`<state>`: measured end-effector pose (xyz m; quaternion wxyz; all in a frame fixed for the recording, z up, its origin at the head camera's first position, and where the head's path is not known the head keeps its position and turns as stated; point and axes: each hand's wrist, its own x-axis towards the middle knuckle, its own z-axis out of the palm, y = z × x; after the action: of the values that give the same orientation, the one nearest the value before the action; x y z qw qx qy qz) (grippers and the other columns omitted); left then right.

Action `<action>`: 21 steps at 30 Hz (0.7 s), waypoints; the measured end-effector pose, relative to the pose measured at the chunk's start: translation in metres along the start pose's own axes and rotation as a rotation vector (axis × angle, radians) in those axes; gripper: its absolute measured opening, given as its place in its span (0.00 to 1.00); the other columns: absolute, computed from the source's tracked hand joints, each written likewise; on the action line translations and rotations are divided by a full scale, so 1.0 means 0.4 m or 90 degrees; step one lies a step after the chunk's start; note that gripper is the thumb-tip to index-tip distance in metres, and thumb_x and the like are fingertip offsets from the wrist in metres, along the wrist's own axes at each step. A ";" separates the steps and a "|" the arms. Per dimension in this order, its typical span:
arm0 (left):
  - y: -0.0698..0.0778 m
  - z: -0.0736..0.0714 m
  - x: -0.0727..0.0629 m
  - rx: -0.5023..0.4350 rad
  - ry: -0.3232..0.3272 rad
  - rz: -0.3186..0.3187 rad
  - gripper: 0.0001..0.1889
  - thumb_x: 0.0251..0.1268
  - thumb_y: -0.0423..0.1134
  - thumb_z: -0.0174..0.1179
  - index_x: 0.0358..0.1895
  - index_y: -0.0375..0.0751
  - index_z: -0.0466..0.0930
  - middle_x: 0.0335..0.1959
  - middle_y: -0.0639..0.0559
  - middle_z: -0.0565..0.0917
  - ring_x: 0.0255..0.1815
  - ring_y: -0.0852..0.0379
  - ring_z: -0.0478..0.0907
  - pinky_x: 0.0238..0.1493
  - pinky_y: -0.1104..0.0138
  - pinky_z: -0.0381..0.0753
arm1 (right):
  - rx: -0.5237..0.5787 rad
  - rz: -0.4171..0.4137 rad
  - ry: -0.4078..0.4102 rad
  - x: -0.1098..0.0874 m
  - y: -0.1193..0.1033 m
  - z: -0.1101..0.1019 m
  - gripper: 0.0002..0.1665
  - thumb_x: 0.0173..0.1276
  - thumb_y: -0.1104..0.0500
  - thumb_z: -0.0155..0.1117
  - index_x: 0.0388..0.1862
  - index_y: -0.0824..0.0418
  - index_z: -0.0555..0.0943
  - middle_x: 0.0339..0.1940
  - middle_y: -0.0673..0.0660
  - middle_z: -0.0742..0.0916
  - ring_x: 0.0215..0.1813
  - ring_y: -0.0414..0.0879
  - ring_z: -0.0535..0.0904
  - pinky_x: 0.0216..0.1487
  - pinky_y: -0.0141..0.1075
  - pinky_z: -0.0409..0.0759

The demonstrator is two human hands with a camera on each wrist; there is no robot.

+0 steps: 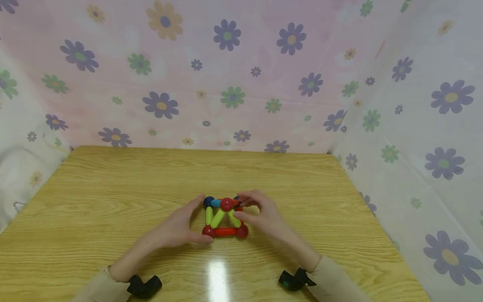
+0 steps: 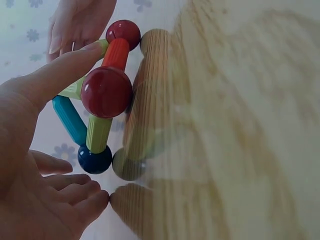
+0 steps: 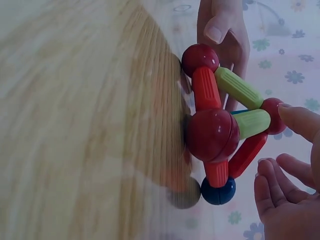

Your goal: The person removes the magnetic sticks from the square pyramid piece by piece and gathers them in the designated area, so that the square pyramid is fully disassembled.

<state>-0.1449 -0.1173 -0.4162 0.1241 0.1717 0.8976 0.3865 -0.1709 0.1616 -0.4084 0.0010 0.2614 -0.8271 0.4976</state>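
A pyramid-shaped model of magnetic sticks and balls (image 1: 225, 231) stands on the table. Two red balls form its front corners and a dark blue ball (image 2: 95, 159) is at the back left, another at the back right. Green, red and light blue sticks rise to a red top ball (image 1: 227, 204). My left hand (image 1: 177, 226) spans the left side, thumb by the front left red ball, other fingers loosely bent beside the blue one. On the right, my right hand (image 1: 269, 216) has its thumb tip at the top ball, the other fingers spread behind with nothing between them.
The wood-grain table (image 1: 113, 180) reflects the model and a light. Flower-patterned cloth (image 1: 234, 75) hangs behind it and along both sides. Black bands (image 1: 144, 286) with small housings sit at both wrists, over beige sleeves (image 1: 336, 277).
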 end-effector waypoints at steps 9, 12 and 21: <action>-0.007 0.012 0.009 -0.028 -0.002 0.004 0.63 0.45 0.60 0.78 0.81 0.43 0.48 0.80 0.41 0.56 0.79 0.38 0.54 0.75 0.42 0.58 | 0.033 0.006 0.005 0.019 -0.016 0.022 0.26 0.61 0.62 0.76 0.58 0.64 0.81 0.46 0.59 0.83 0.48 0.56 0.80 0.57 0.54 0.79; -0.010 0.015 0.012 -0.029 0.000 0.006 0.63 0.45 0.60 0.78 0.81 0.43 0.48 0.80 0.41 0.57 0.79 0.38 0.54 0.75 0.42 0.58 | 0.023 0.015 0.003 0.024 -0.019 0.029 0.25 0.61 0.60 0.76 0.57 0.61 0.82 0.45 0.57 0.83 0.47 0.55 0.80 0.56 0.55 0.79; -0.011 0.017 0.012 -0.026 0.011 0.012 0.63 0.45 0.60 0.78 0.81 0.42 0.49 0.79 0.42 0.58 0.79 0.38 0.55 0.74 0.41 0.59 | -0.045 0.028 0.009 0.036 -0.031 0.052 0.21 0.59 0.51 0.78 0.51 0.52 0.86 0.36 0.51 0.80 0.39 0.47 0.77 0.41 0.41 0.80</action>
<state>-0.1480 -0.1138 -0.4245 0.1161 0.1743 0.8890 0.4073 -0.1724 0.1336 -0.4048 0.0054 0.2391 -0.8497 0.4698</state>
